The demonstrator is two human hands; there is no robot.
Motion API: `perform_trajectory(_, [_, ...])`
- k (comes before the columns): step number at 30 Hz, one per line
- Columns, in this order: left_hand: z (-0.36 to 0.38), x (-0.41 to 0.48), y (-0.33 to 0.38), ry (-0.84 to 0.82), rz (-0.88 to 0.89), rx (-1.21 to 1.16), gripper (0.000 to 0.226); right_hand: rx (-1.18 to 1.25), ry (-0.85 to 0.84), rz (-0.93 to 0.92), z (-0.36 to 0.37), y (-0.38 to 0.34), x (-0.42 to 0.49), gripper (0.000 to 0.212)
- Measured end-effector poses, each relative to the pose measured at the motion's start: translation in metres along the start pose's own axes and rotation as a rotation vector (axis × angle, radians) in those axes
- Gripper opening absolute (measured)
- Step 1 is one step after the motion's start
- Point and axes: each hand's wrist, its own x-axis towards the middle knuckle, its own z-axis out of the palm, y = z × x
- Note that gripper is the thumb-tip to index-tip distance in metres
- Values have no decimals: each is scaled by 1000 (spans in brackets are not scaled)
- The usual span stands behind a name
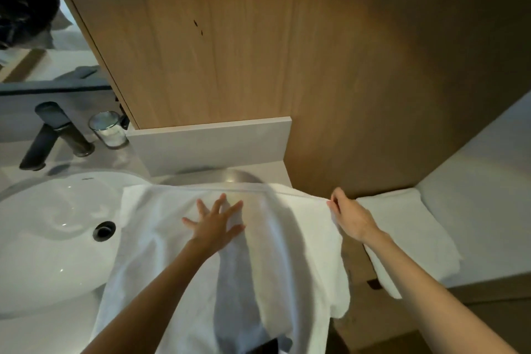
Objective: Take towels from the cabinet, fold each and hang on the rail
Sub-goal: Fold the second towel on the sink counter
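A white towel [275, 253] lies spread over the vanity counter to the right of the sink, its right side hanging off the counter edge. My left hand [215, 224] presses flat on the middle of the towel with fingers spread. My right hand [349, 215] pinches the towel's far right corner at the counter's edge. A second white towel [408, 236], folded, lies to the right on a lower white surface. No rail is in view.
A white sink basin [48, 238] with a dark drain sits left of the towel. A dark tap [54, 135] and a glass [109, 129] stand behind it. A wooden cabinet panel [258, 37] rises straight ahead, with a mirror [43, 60] at upper left.
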Motion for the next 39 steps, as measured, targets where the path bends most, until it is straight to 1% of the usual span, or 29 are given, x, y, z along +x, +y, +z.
perform_trajectory(3, [-3,2,2,-28,-18,0,65,-250,130,-84,-30,-9,-8,17])
perform_trajectory(5, [-2,6,1,-34,-19,17,66,-289,178,-110,-47,-23,-13,16])
perform_trajectory(6, [-3,6,0,-38,-16,30,67,-256,167,-113,-54,-32,-15,16])
perform_trajectory(8, [-3,10,-5,-55,-6,63,71,-123,112,-124,-67,-54,-20,16])
perform_trajectory(10, [-5,9,-10,-65,10,44,74,45,47,-138,-73,-80,-23,17])
perform_trajectory(13, [-11,1,-17,3,56,-139,74,300,-11,-113,-58,-121,-24,17])
perform_trajectory(14, [-13,-3,-19,47,67,-234,70,397,-37,-88,-47,-134,-23,17])
perform_trajectory(16, [-17,-13,-21,133,74,-375,57,665,-179,-35,-21,-158,-19,16])
perform_trajectory(17, [-19,-18,-23,167,79,-410,51,753,-271,-39,-9,-169,-17,14])
perform_trajectory(18, [-19,-23,-26,190,91,-430,46,772,-353,-76,3,-175,-15,8])
perform_trajectory(19, [-20,-28,-28,200,107,-440,43,685,-397,-131,13,-177,-12,8])
perform_trajectory(20, [-19,-33,-31,201,124,-440,42,602,-419,-186,22,-175,-8,17])
perform_trajectory(21, [-18,-38,-32,203,136,-424,42,512,-406,-226,29,-170,-3,25])
perform_trajectory(23, [-14,-46,-32,223,103,-404,41,426,-365,-218,36,-152,2,35])
perform_trajectory(26, [-8,-57,-21,283,3,-422,43,353,-241,-57,35,-111,6,40])
perform_trajectory(27, [-7,-60,-16,334,-9,-390,43,316,-221,10,33,-96,4,43])
perform_trajectory(28, [-5,-61,-11,409,11,-326,43,288,-228,77,32,-82,1,48])
perform_trajectory(29, [-5,-61,-5,484,62,-261,44,272,-261,145,30,-68,-5,56])
perform_trajectory(30, [-6,-61,2,525,127,-205,46,271,-310,197,30,-55,-12,65])
perform_trajectory(31, [-8,-59,11,495,174,-156,46,278,-365,240,31,-45,-20,74])
perform_trajectory(32, [-9,-56,19,413,196,-117,46,292,-413,275,33,-37,-27,84])
perform_trajectory(34, [-7,-45,33,234,156,-62,56,335,-484,338,39,-24,-38,97])
perform_trajectory(36, [-7,-33,43,134,63,-84,71,392,-532,401,47,-16,-46,100])
perform_trajectory(39, [-8,-16,47,107,-5,-174,87,408,-534,434,59,-2,-53,101])
